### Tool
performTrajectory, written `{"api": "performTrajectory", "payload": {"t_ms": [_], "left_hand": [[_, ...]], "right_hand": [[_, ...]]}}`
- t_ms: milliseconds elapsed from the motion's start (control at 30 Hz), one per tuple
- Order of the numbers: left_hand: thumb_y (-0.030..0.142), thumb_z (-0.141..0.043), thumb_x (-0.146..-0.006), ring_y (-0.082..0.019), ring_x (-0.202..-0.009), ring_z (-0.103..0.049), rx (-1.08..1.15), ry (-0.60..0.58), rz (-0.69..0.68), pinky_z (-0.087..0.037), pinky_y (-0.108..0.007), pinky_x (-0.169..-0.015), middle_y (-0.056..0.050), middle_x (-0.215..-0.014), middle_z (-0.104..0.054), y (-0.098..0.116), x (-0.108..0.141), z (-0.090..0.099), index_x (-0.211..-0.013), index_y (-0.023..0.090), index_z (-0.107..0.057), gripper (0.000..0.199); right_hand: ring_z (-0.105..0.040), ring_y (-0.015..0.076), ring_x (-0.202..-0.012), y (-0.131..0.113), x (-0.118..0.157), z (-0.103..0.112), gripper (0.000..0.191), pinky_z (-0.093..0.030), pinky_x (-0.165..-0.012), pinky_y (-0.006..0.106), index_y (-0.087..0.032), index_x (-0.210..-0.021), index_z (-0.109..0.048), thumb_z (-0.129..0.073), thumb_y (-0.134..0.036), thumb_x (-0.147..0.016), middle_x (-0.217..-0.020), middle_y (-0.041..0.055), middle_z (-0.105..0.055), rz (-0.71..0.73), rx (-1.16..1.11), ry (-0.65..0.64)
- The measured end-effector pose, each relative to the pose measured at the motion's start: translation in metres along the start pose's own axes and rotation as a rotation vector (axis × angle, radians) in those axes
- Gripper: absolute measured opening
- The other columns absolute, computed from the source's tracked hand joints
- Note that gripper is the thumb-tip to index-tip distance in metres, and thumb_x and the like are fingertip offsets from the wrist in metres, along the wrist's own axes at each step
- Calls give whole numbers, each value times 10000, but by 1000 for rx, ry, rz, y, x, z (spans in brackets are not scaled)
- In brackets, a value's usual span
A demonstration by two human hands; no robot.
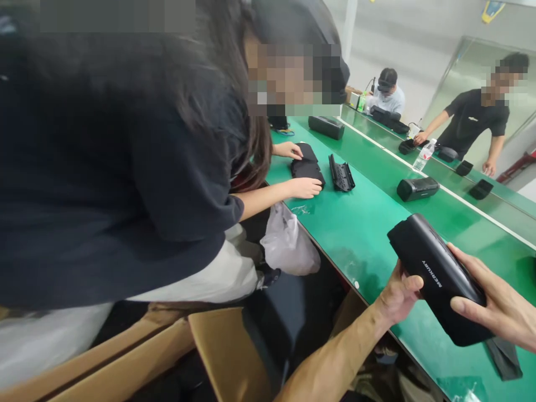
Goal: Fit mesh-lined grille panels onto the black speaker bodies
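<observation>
I grip the black MERKURY casing [431, 268] between my left hand [397, 298], at its left side, and right hand [500, 307], at its lower right.

Head-worn view, facing forward, angled down

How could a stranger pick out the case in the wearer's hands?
Find the green table, then the picture's lower right. There, the wearer's left hand and right hand hold a black case. Unlike the other black pieces, it shows readable white lettering, MERKURY.
</observation>
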State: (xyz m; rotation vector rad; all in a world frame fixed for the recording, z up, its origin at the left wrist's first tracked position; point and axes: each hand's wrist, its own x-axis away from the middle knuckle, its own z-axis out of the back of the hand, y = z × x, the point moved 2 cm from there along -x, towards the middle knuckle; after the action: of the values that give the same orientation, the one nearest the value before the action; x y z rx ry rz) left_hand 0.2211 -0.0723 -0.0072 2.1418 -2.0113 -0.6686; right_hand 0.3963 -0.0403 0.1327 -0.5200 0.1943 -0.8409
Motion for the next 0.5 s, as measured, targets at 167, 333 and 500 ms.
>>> {"api": "performTrajectory", "payload": {"t_ms": [167, 333, 500], "left_hand": [[363, -959, -664, -390, -1297, -677, -33, 52, -75, -551, -544, -1067, -92, -1353, -748, 4, -5, -11, -1504, 318, -551, 934], [487, -986, -641, -409, -1434, -571, -217, 27, -71, -410, -609, -1220, -98, -1487, -677, 16, -15, -2, -1530, 335, -549, 1002], [496, -1043, -546, -439, -1571, -381, -813, -88, -82, -258, -601, -1303, -128, -1759, -350, 89, -36, -1, -1663, 339, -378, 1309]], "right_hand": [[-407, 493, -1525, 15, 31, -53, 1102, -384, -1207, 707, -335, -1715, -198, -778, -690, -847, -1702, 160, -346, -41, -94, 528], [-560, 477, -1358, 31, 35, -78, 857, -403, -1164, 683, -258, -1511, -480, -826, -629, -821, -1482, 165, -554, -24, -112, 786], [-594, 456, -1327, 58, 51, -52, 855, -487, -1107, 570, -268, -1480, -528, -843, -645, -781, -1487, 148, -600, -73, -182, 661]]}}
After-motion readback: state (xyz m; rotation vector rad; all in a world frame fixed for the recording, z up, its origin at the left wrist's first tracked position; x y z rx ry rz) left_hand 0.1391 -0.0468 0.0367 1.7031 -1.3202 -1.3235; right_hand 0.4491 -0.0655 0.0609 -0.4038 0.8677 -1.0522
